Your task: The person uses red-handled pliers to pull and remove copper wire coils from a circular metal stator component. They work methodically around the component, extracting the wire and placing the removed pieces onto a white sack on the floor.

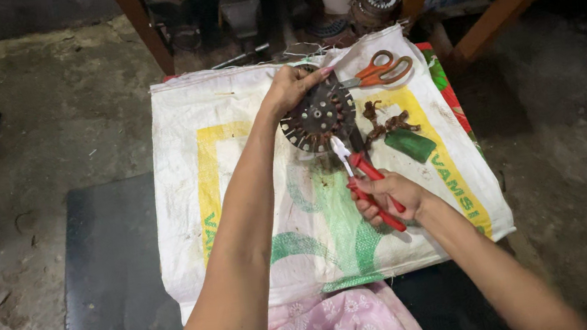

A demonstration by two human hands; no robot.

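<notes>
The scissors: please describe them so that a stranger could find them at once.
On the white sack spread over the floor, look at its far edge, just beyond the round slotted metal disc. The scissors lie flat there, untouched, the only tool with orange loop handles.

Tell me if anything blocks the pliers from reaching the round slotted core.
Nothing visible does. The right hand grips the red-handled pliers, whose tips already meet the lower rim of the core. The left hand holds the core's upper edge, away from the tips. The scissors lie off to the side.
</notes>
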